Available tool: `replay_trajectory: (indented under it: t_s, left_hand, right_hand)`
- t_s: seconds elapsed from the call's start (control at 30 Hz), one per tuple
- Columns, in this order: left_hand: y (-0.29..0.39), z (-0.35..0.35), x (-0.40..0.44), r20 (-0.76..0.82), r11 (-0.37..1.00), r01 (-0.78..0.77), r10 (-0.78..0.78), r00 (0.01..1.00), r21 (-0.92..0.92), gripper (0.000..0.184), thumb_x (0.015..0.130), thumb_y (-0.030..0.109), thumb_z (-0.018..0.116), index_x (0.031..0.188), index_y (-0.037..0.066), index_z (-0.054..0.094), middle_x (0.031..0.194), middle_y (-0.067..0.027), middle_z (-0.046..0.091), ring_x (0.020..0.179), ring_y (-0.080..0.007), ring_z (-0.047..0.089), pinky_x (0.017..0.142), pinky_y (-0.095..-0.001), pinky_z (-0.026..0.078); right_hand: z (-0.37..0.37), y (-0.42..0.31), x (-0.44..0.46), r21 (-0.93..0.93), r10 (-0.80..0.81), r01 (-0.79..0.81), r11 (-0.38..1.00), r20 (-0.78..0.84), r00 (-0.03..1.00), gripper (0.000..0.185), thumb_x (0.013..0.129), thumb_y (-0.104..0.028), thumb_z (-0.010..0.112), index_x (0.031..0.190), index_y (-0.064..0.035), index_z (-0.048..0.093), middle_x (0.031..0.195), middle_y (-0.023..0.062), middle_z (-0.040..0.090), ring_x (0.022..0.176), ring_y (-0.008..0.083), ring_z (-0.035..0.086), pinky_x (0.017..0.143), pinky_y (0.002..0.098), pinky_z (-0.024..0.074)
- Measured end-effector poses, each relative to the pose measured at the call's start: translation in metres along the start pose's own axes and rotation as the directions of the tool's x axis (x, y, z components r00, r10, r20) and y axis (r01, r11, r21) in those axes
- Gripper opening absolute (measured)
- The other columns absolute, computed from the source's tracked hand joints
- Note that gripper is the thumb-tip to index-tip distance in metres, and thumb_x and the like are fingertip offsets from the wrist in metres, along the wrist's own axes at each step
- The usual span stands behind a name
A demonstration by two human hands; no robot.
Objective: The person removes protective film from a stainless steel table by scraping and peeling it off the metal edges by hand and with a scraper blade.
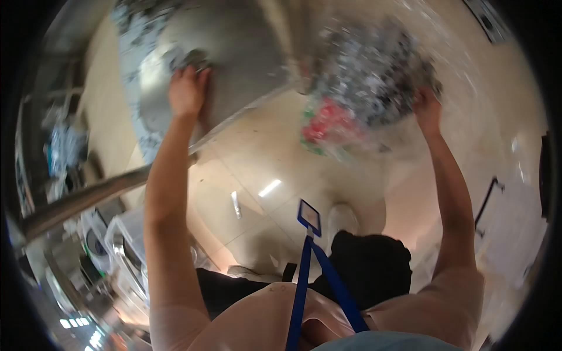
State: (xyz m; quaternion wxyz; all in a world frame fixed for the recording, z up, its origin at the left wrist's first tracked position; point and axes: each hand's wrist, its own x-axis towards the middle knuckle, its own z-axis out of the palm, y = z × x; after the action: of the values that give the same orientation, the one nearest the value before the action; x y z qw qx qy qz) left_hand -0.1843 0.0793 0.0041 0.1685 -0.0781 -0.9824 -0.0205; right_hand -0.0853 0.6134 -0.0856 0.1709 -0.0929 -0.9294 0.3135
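Note:
My left hand (188,92) is at the upper left over a shiny grey metal surface (240,64), its fingers bent round a small dark silvery thing (195,58) that is blurred. On the right, my right hand (428,105) is closed at the edge of a large clear plastic bag (374,70) full of small grey and silvery pieces. A red and green patch (331,121) shows at the bag's lower left. Pale blue-grey material (136,76) lies along the left side of the metal surface.
Below is a tiled floor (257,205) with a small white tube-like item (236,205) on it. A metal rail (88,196) runs at the left, with clear plastic containers (126,234) beneath. A blue lanyard with a badge (309,217) hangs before my legs.

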Motion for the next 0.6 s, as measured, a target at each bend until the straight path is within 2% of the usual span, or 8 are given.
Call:
replay_trajectory:
  t_s: [0.13, 0.23, 0.3, 0.4, 0.43, 0.47, 0.5, 0.6]
  left_hand:
    - [0.018, -0.011, -0.026, -0.121, 0.942, 0.175, -0.217, 0.969, -0.285, 0.029, 0.083, 0.029, 0.054, 0.073, 0.002, 0.052, 0.06, -0.0178, 0.056, 0.062, -0.0364, 0.056, 0.053, -0.0404, 0.042]
    - [0.075, -0.042, -0.035, 0.465, -0.18, 0.486, -0.679, 0.568, -0.855, 0.024, 0.085, 0.03, 0.052, 0.093, 0.007, 0.055, 0.084, -0.0033, 0.062, 0.068, -0.0129, 0.059, 0.049, -0.0259, 0.043]
    - [0.114, -0.054, -0.055, 0.743, -0.566, 0.495, -0.391, 0.543, -0.659, 0.028, 0.085, 0.035, 0.051, 0.099, 0.012, 0.053, 0.091, -0.0007, 0.06, 0.073, -0.0083, 0.059, 0.043, -0.019, 0.039]
    - [0.219, -0.076, -0.065, 0.79, -0.727, 0.589, 0.105, 0.603, -0.353, 0.03, 0.082, 0.04, 0.053, 0.095, 0.013, 0.056, 0.084, 0.0011, 0.061, 0.057, -0.0026, 0.055, 0.027, -0.011, 0.023]
    - [0.236, -0.054, -0.069, 0.655, -0.664, 0.674, 0.357, 0.666, -0.323, 0.045, 0.08, 0.045, 0.053, 0.111, 0.012, 0.05, 0.104, -0.003, 0.057, 0.075, -0.0105, 0.059, 0.042, -0.0173, 0.041]
    - [0.282, -0.082, -0.057, 0.845, -0.497, 0.766, 0.112, 0.523, -0.408, 0.063, 0.08, 0.05, 0.05, 0.127, 0.011, 0.035, 0.127, -0.0055, 0.039, 0.104, -0.0226, 0.049, 0.074, -0.0388, 0.046]
    - [0.309, -0.075, -0.047, 0.777, -0.409, 0.763, 0.177, 0.605, -0.501, 0.073, 0.081, 0.054, 0.045, 0.134, 0.012, 0.02, 0.137, -0.005, 0.022, 0.12, -0.0288, 0.032, 0.091, -0.0525, 0.029]
    - [0.37, -0.008, -0.015, 0.499, -0.192, 0.604, 0.403, 0.767, -0.773, 0.066, 0.082, 0.051, 0.044, 0.119, -0.003, 0.039, 0.128, -0.0206, 0.031, 0.117, -0.0372, 0.031, 0.094, -0.0468, 0.031]
  right_hand:
    - [0.006, -0.014, -0.007, -0.168, 0.131, -0.126, 0.978, 0.02, 0.991, 0.028, 0.075, -0.031, 0.062, 0.077, -0.0026, 0.061, 0.069, 0.0148, 0.061, 0.064, 0.0325, 0.058, 0.059, 0.0376, 0.0454]
    - [0.001, -0.029, -0.018, -0.084, 0.086, -0.079, 0.993, 0.09, 0.992, 0.033, 0.075, -0.037, 0.061, 0.085, -0.0049, 0.061, 0.069, 0.0118, 0.06, 0.068, 0.0298, 0.058, 0.066, 0.0364, 0.0457]
    - [-0.001, -0.023, -0.023, -0.175, -0.288, 0.296, 0.939, 0.068, 0.955, 0.033, 0.076, -0.036, 0.06, 0.089, -0.0055, 0.06, 0.069, 0.0103, 0.06, 0.07, 0.0285, 0.059, 0.076, 0.0385, 0.0427]
    - [-0.014, -0.024, -0.033, -0.315, -0.348, 0.419, 0.852, 0.257, 0.901, 0.032, 0.078, -0.033, 0.057, 0.098, -0.0077, 0.056, 0.075, 0.0102, 0.061, 0.077, 0.0271, 0.058, 0.088, 0.0414, 0.0359]
    - [-0.02, -0.029, -0.039, -0.354, -0.288, 0.409, 0.841, 0.348, 0.892, 0.032, 0.08, -0.032, 0.055, 0.102, -0.0086, 0.054, 0.077, 0.0105, 0.061, 0.08, 0.0266, 0.057, 0.091, 0.0423, 0.0332]
    - [-0.027, -0.033, -0.043, -0.392, -0.165, 0.345, 0.853, 0.425, 0.89, 0.032, 0.079, -0.031, 0.056, 0.101, -0.0074, 0.055, 0.079, 0.0106, 0.061, 0.082, 0.0262, 0.057, 0.091, 0.0433, 0.033]
    - [-0.031, -0.035, -0.044, -0.424, -0.056, 0.297, 0.856, 0.495, 0.867, 0.031, 0.079, -0.03, 0.056, 0.1, -0.0062, 0.055, 0.081, 0.0107, 0.061, 0.084, 0.0258, 0.057, 0.091, 0.0443, 0.0329]
    - [-0.044, -0.04, -0.059, -0.436, 0.015, 0.297, 0.85, 0.583, 0.813, 0.032, 0.08, -0.027, 0.055, 0.102, -0.0032, 0.054, 0.092, 0.0124, 0.059, 0.089, 0.0259, 0.055, 0.09, 0.0451, 0.0332]
